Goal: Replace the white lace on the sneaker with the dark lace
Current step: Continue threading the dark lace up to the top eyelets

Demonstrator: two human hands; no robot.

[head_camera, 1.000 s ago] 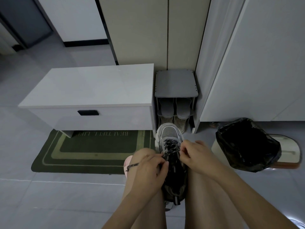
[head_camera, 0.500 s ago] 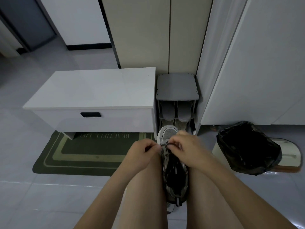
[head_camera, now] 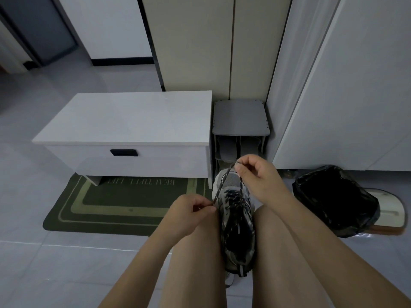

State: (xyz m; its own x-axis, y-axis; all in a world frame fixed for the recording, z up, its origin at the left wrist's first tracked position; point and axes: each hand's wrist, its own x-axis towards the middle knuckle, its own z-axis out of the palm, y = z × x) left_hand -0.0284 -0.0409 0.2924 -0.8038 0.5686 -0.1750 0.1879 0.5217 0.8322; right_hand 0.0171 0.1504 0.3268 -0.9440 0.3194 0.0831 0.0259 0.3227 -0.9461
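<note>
Everything's parked on a pale grey tiled floor (head_camera: 66,274). A low white bench (head_camera: 124,121) with one drawer is stood on it, and a dark green mat (head_camera: 124,210) with lighter stripes is laid flat in front, its far edge tucked under the bench. A small grey shoe rack (head_camera: 240,116) is squeezed in just beside the bench's right end. Further right, a black bag (head_camera: 333,201) is slumped on a pale rounded board (head_camera: 391,210). The sneaker (head_camera: 232,182) is wedged between the knees; heel contact with the tiles can't be told.

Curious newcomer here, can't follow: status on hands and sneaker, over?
Hands: left hand and right hand both pinch dark lace. Lace threaded through sneaker between the legs. Nothing blocking.
</note>
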